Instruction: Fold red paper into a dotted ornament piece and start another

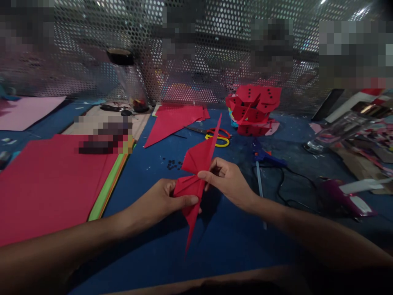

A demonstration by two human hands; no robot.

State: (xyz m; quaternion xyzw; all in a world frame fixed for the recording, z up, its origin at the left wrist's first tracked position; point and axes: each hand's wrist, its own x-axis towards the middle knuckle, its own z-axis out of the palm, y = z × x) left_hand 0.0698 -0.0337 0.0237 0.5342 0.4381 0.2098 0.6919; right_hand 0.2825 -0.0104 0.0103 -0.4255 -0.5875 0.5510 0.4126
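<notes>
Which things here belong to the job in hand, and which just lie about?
Likely part of it:
folded red paper shape, held by left hand and right hand
black-dotted red paper shapes
small black pieces
blue glue gun
red-and-yellow-handled scissors

Probably just lying about:
clear bottle with black cap
pale pink sheet, far left

A craft workshop is suggested by the blue table (pixel 239 241), on which coloured sheets (pixel 58 180), scissors (pixel 207 132) and a glue gun (pixel 260 154) are laid out around a hand-held folded red paper (pixel 196 158). The table is backed by a perforated metal screen (pixel 196 61).
</notes>
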